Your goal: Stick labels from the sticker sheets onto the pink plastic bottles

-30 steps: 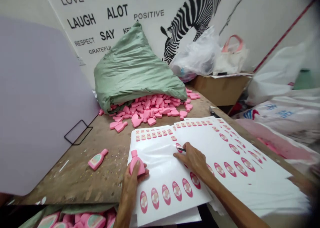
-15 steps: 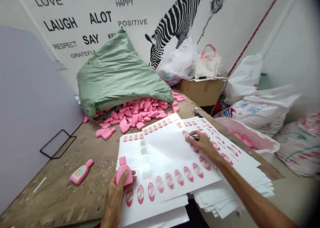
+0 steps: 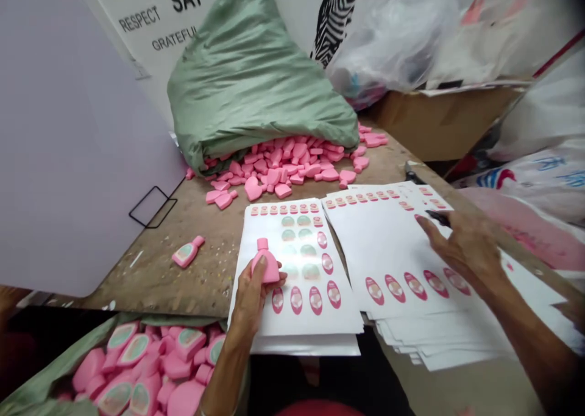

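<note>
**Pink bottle [image 3: 269,267] sits in the left hand [image 3: 250,294], dark tool [image 3: 439,217] in the right hand [image 3: 473,248]**

From where I stand, the left hand grips the bottle near the centre of the frame, thumb laid over its lower front, the other fingers wrapped behind, their tips showing at its right edge. The cap end rises clear above the thumb, and the side I can see is plain pink.

The right hand, at the right of the frame, closes on the dark tool between thumb and forefinger; whether the tool's tip touches paper, I cannot tell.

Under the left hand lies the left sticker sheet [image 3: 264,230], with green labels [image 3: 289,236] just right of the bottle, some lost in glare, and pink ovals below. The right sticker sheet [image 3: 379,239] lies beneath the right hand, on a loose stack.

Left of the left hand, a labelled bottle [image 3: 185,254] rests on the wooden table [image 3: 155,282], well apart from the fingers. At the lower left, an open green sack [image 3: 64,360] holds more bottles, several labelled. Toward the upper middle, a pile of pink bottles [image 3: 274,173] spreads from under a green bag [image 3: 260,87]. A cardboard box [image 3: 448,123] stands at the upper right.
</note>
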The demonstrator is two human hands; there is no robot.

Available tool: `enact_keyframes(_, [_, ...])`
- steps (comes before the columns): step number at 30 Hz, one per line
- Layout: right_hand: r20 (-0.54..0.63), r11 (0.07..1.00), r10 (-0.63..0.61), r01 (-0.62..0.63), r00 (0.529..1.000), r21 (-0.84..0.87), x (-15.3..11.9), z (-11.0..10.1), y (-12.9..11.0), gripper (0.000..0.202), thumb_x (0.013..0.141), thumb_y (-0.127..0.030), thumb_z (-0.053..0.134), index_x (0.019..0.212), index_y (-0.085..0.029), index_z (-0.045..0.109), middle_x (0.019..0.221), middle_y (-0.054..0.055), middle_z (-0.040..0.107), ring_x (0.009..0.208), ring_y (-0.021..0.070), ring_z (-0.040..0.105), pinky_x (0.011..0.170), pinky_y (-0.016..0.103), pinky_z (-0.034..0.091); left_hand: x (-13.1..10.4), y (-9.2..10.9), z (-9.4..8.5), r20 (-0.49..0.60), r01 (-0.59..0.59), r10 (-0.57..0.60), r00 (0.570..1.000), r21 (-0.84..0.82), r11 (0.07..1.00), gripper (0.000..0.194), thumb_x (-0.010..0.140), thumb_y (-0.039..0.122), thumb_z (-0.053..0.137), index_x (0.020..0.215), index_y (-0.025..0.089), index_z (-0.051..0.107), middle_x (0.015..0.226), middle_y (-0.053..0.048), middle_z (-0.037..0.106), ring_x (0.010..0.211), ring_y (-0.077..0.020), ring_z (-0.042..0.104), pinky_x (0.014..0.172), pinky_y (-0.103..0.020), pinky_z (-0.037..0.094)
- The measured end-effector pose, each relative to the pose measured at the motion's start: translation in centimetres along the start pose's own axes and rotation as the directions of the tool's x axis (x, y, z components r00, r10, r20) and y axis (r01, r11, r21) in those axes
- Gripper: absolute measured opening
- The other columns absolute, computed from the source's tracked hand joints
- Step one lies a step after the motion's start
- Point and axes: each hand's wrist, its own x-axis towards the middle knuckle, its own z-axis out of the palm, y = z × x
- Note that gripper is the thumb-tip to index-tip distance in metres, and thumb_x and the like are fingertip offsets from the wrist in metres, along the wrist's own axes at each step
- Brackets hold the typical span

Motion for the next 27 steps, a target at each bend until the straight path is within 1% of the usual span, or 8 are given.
enact_keyframes(2, [0.175,0.969,-0.17,0.132,0.97,0.211,-2.6,0.2,-4.7,0.035,0.093,-0.036,0.036,0.074,-0.018,0.058,0.076,0.012,0.062,0.072,0.0186,0.055,0.069,0.034,0.039,-0.6,-0.1,-0.4,0.028,0.015,-0.016,0.999,0.034,0.999,0.038,0.078,0.044,0.063,0.093,0.009,0.06,0.082,-0.01,0.068,0.065,-0.0168,0.066,0.063,-0.028,0.054])
enact_keyframes(4, [0.289,0.917,-0.296,0.186,0.911,0.352,-5.5,0.8,-9.6,0.035,0.095,-0.033,0.032,0.071,-0.02,0.054,0.073,0.007,0.061,0.069,0.017,0.053,0.066,0.032,0.039,-1.3,-0.4,-0.7,0.048,0.038,-0.043,0.998,0.1,0.994,0.038,0.079,0.045,0.061,0.093,0.01,0.06,0.08,-0.01,0.069,0.064,-0.0176,0.066,0.06,-0.027,0.052])
enact_keyframes(6, [0.361,0.906,-0.354,0.221,0.863,0.361,-7.9,1.7,-13.3,0.028,0.093,-0.034,0.04,0.073,-0.02,0.053,0.072,0.003,0.061,0.067,0.0162,0.053,0.065,0.031,0.037,-1.9,-0.8,-0.7,0.053,0.048,-0.058,0.997,0.171,0.984,0.038,0.08,0.046,0.06,0.095,0.011,0.06,0.078,-0.01,0.069,0.064,-0.018,0.066,0.058,-0.025,0.05])
enact_keyframes(8, [0.332,0.913,-0.369,0.273,0.868,0.302,-9.4,2.9,-15.1,0.022,0.093,-0.033,0.042,0.079,-0.02,0.054,0.075,0.003,0.062,0.069,0.017,0.054,0.066,0.032,0.036,-2.2,-1.2,-0.4,0.071,0.041,-0.057,0.996,0.212,0.976,0.039,0.081,0.047,0.058,0.097,0.012,0.059,0.077,-0.01,0.07,0.064,-0.0179,0.066,0.058,-0.025,0.048])
enact_keyframes(11, [0.273,0.923,-0.375,0.328,0.886,0.202,-9.7,4.1,-15.0,0.02,0.093,-0.031,0.043,0.087,-0.019,0.057,0.082,0.005,0.064,0.076,0.0192,0.055,0.066,0.032,0.034,-2.2,-1.7,0.6,0.128,0.021,-0.053,0.99,0.24,0.971,0.04,0.082,0.048,0.056,0.096,0.012,0.059,0.073,-0.01,0.07,0.063,-0.0178,0.066,0.059,-0.025,0.048])
enact_keyframes(17, [0.232,0.9,-0.435,0.41,0.87,0.148,-9.6,4.4,-13.8,0.018,0.092,-0.03,0.047,0.09,-0.017,0.059,0.084,0.006,0.065,0.078,0.0189,0.054,0.067,0.031,0.033,-1.3,-2.4,2.8,0.226,-0.011,-0.052,0.973,0.268,0.963,0.038,0.084,0.05,0.052,0.095,0.013,0.055,0.072,-0.01,0.069,0.058,-0.0162,0.065,0.05,-0.021,0.045])
enact_keyframes(23, [0.217,0.898,-0.435,0.403,0.874,0.175,-10.1,4.6,-13.9,0.017,0.091,-0.028,0.048,0.084,-0.018,0.059,0.078,0.005,0.064,0.075,0.0181,0.054,0.068,0.031,0.033,-1.3,-2.6,3.4,0.21,0.001,-0.058,0.976,0.264,0.964,0.038,0.085,0.049,0.051,0.1,0.014,0.053,0.082,-0.011,0.067,0.075,-0.0216,0.069,0.055,-0.023,0.05])
enact_keyframes(27, [0.248,0.895,-0.432,0.378,0.867,0.236,-9.9,4.3,-14.1,0.014,0.089,-0.028,0.05,0.081,-0.019,0.057,0.077,0.004,0.063,0.074,0.018,0.053,0.068,0.031,0.034,-1.3,-2.7,3.4,0.198,0.003,-0.051,0.979,0.238,0.971,0.04,0.084,0.051,0.052,0.099,0.014,0.054,0.082,-0.009,0.065,0.077,-0.0235,0.069,0.055,-0.024,0.052])
